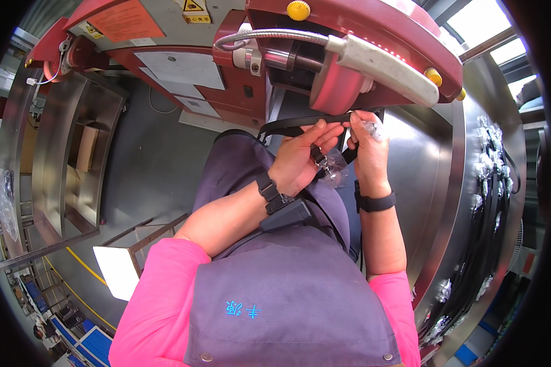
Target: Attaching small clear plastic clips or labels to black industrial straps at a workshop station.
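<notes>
Both hands are at a long black strap [288, 124], just below the wheel [335, 85] of a red machine. My left hand [297, 156] is closed on the strap, its thumb and fingers pointing toward my right hand. My right hand [370, 147] pinches the strap close to the wheel's underside, and a bit of clear plastic shows at its fingers. Beneath my left palm hang a metal buckle [320, 160] and crumpled clear plastic wrap [335, 171]. Whether the strap touches the wheel cannot be made out. Black bands circle both wrists.
A pale handle-shaped arm [389, 67] and a metal-sheathed cable [272, 33] sit over the wheel. To the right, several black straps with plastic-wrapped ends [487, 183] lie along a metal trough [428, 208]. Metal shelving [49, 159] stands at left, a white panel [117, 272] nearer me.
</notes>
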`<state>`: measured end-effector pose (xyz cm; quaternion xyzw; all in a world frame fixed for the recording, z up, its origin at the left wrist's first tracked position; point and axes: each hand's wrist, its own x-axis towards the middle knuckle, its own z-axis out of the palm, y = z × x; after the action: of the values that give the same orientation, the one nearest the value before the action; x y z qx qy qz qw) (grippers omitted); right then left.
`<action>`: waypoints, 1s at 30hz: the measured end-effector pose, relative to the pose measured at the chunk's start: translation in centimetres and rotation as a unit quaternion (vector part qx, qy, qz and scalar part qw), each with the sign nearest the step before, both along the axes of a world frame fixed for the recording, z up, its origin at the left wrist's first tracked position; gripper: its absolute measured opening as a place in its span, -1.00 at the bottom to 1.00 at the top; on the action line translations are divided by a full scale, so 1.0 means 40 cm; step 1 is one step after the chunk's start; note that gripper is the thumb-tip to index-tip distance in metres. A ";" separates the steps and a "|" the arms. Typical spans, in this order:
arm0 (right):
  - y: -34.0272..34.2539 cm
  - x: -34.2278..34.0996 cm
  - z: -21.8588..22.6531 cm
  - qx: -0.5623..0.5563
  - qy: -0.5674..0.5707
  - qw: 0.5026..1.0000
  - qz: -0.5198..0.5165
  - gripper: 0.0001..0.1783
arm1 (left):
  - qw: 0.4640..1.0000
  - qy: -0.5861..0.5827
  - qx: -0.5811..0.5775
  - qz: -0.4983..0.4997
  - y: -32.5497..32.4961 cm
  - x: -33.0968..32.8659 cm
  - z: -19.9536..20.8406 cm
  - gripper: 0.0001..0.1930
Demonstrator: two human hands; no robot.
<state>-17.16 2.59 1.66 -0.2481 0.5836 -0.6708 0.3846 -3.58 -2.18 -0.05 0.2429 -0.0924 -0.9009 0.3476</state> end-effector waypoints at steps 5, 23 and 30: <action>0.021 -0.002 -0.007 -0.063 0.008 0.998 -0.013 -0.89 | 0.999 -0.034 0.014 -0.027 0.011 -0.005 0.035 -0.80; 0.137 0.016 0.038 0.011 0.499 0.853 0.150 -0.73 | 0.988 -0.081 -0.043 -0.124 0.025 0.073 -0.021 -0.81; 0.120 0.033 0.023 0.033 0.401 0.915 0.044 -0.85 | 0.990 -0.061 -0.085 -0.093 0.030 0.068 -0.032 -0.83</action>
<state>-15.83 7.38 2.58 -0.5084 0.6994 -0.4778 0.1554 -0.84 -0.97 -1.35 0.2571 -0.2115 -0.9018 0.2756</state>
